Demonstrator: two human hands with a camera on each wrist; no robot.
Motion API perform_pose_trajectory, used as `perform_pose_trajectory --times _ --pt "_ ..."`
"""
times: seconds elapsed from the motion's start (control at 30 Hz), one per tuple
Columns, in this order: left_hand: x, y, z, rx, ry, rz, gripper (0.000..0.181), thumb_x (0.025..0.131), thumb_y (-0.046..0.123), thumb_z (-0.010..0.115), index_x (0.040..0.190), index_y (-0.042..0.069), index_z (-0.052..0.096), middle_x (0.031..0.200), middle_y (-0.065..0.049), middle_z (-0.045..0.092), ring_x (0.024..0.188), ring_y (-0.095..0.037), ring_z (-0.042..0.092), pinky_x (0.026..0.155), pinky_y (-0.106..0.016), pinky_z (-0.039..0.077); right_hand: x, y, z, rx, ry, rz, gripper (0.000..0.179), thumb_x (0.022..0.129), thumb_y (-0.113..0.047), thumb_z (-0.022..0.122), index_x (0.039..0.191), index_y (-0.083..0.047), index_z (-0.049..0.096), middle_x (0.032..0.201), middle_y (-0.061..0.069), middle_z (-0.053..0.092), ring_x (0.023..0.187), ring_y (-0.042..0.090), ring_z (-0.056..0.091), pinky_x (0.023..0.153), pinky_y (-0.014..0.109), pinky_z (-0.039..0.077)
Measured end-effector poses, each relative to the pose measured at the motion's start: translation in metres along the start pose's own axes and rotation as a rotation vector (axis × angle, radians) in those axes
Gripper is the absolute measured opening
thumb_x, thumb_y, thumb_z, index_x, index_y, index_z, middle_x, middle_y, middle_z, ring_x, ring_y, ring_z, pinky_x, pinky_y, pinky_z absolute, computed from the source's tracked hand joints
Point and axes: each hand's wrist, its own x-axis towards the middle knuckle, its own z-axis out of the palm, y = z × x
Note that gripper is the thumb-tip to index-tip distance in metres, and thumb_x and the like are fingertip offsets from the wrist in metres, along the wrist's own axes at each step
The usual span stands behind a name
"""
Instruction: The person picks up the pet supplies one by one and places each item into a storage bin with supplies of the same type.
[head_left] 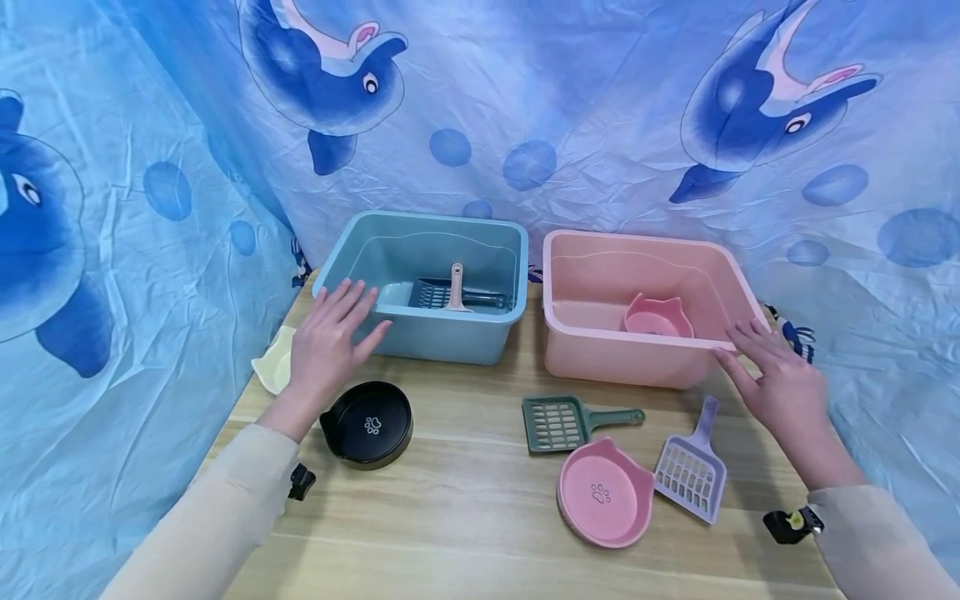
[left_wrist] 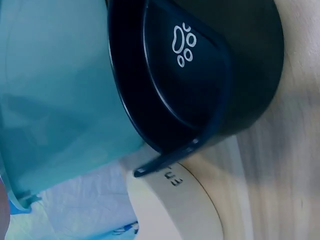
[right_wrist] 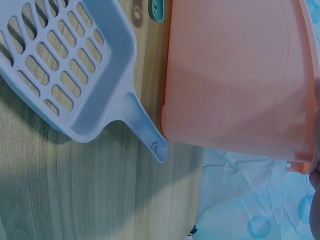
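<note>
My left hand is at the near left corner of a blue litter box, fingers spread and reaching over its rim. Inside that box lie a dark litter scoop and a pale pink-handled one. At the near right corner of a pink litter box, my right hand touches the rim with extended fingers. A pink cat-eared bowl sits inside. Below the left wrist stands a black bowl with a paw print. The lilac scoop lies near the right hand.
A green scoop and another pink cat-eared bowl lie on the wooden table. Beside the left forearm sits a cream bowl, partly hidden. Blue dolphin-print cloth hangs behind and at both sides.
</note>
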Motion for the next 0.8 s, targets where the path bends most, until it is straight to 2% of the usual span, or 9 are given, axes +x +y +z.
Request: perform_pose_trajectory --times 0.27,0.57,0.67,0.8 --pt "-0.009 -0.011 0.008 0.004 0.079 -0.003 0.046 0.092 0.026 0.083 0.130 0.001 0.075 0.129 -0.022 0.073 0.123 -0.045 0.070 0.109 -0.063 0.052 0.001 0.001 0.000 -0.001 0.035 -0.035 0.053 0.095 -0.030 0.080 0.142 -0.009 0.068 0.141 0.018 0.067 0.136 0.044 0.060 0.068 0.064 0.056" --pt "-0.011 -0.010 0.015 -0.003 0.156 -0.044 0.040 0.099 0.031 0.077 0.129 0.003 0.077 0.127 -0.020 0.075 0.121 -0.042 0.071 0.111 -0.059 0.052 0.002 0.002 0.000 0.002 0.066 -0.073 0.052 0.097 -0.039 0.077 0.139 -0.008 0.071 0.137 0.018 0.069 0.130 0.045 0.064 0.050 0.054 0.048" --pt "-0.012 -0.009 0.018 -0.009 0.170 -0.067 0.040 0.100 0.032 0.077 0.128 0.003 0.077 0.128 -0.020 0.074 0.122 -0.042 0.071 0.113 -0.057 0.051 0.002 0.001 0.000 0.003 0.065 -0.074 0.051 0.099 -0.041 0.075 0.137 -0.007 0.072 0.137 0.018 0.070 0.129 0.046 0.064 0.053 0.057 0.050" --pt "-0.013 -0.008 0.022 -0.006 0.184 -0.083 0.039 0.099 0.031 0.077 0.127 0.003 0.077 0.128 -0.020 0.074 0.123 -0.042 0.070 0.114 -0.057 0.050 0.003 -0.001 -0.004 0.005 0.033 -0.058 0.050 0.098 -0.036 0.078 0.136 -0.004 0.072 0.138 0.020 0.069 0.131 0.048 0.063 0.069 0.065 0.056"
